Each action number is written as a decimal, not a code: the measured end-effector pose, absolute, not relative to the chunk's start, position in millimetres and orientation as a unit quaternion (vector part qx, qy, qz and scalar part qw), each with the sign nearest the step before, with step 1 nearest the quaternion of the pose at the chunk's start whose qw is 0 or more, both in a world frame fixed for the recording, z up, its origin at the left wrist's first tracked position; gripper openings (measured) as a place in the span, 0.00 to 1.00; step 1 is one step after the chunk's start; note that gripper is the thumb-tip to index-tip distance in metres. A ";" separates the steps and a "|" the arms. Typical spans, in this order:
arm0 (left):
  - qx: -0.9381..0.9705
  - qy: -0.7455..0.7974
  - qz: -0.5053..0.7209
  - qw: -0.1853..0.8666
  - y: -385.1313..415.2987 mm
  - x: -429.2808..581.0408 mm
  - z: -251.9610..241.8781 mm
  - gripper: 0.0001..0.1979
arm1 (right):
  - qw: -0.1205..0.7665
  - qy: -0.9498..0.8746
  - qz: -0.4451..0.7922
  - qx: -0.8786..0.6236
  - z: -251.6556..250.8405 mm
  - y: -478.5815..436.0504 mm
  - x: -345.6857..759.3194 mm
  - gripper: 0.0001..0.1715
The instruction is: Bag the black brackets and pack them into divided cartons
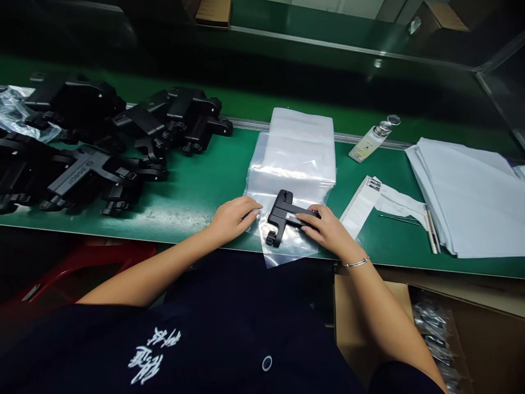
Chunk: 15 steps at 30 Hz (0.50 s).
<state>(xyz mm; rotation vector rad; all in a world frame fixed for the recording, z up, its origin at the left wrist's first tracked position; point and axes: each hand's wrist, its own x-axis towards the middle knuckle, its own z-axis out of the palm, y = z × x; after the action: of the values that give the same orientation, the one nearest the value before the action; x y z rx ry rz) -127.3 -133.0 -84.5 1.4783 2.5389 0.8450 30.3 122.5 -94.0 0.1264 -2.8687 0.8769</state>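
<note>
A black T-shaped plastic bracket (280,218) with a small clamp-like knob at its near end lies on clear plastic bags at the table's front edge. A small white label (290,217) shows on its stem. My right hand (328,230) grips the stem's right end, fingertips beside the label. To the left of the bracket, my left hand (234,219) rests by the edge of the bags, its fingers stretched and slightly apart, with nothing visible in them. Beneath and behind the bracket, the top clear plastic bag (256,169) overlaps a thick stack of translucent sheets or bags (302,128).
Many black brackets (84,169) are piled at left, beside crumpled clear plastic (24,117). Towards the right are a clear bottle (368,143), label strips (361,205), pens (432,230) and stacked white sheets (479,191). Below the edge stands an opened cardboard box (356,312).
</note>
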 end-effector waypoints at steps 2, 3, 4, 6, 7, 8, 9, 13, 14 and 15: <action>0.487 0.834 0.259 0.037 -136.4 -126.0 -87.4 0.16 | 0.091 -0.930 0.356 -0.028 -87.6 118.7 36.3 0.19; 0.495 0.832 0.247 0.034 -136.7 -124.4 -89.5 0.16 | 0.104 -0.912 0.391 -0.075 -83.0 116.0 41.0 0.19; 0.512 0.826 0.233 0.034 -135.7 -121.8 -92.1 0.16 | 0.118 -0.889 0.425 -0.121 -77.8 112.9 46.3 0.20; 0.578 0.790 0.200 0.046 -129.1 -113.6 -98.5 0.17 | 0.142 -0.843 0.483 -0.190 -66.6 106.6 57.8 0.20; 0.619 0.761 0.183 0.057 -123.7 -108.4 -101.8 0.16 | 0.153 -0.823 0.505 -0.211 -61.0 103.6 63.4 0.20; 0.657 0.733 0.164 0.069 -117.4 -102.9 -104.8 0.15 | 0.163 -0.807 0.521 -0.223 -55.7 100.8 68.6 0.20; 0.685 0.710 0.146 0.078 -110.7 -97.8 -107.4 0.14 | 0.172 -0.797 0.530 -0.232 -50.6 98.0 73.5 0.20; 0.704 0.700 0.083 0.085 -91.6 -89.3 -111.5 0.11 | 0.212 -0.793 0.511 -0.255 -36.4 89.1 88.7 0.19; 0.703 0.703 0.075 0.084 -90.8 -90.8 -111.3 0.13 | 0.220 -0.791 0.507 -0.260 -35.1 87.9 91.5 0.19; 0.703 0.702 0.072 0.084 -91.7 -93.4 -111.1 0.14 | 0.228 -0.786 0.510 -0.264 -34.9 87.1 93.9 0.19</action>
<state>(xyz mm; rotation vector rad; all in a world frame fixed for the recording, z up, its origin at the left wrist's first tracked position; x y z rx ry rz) -93.4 -91.7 -111.1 2.0984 2.0949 0.2159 93.9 87.1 -34.9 -0.7281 -2.1647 1.4039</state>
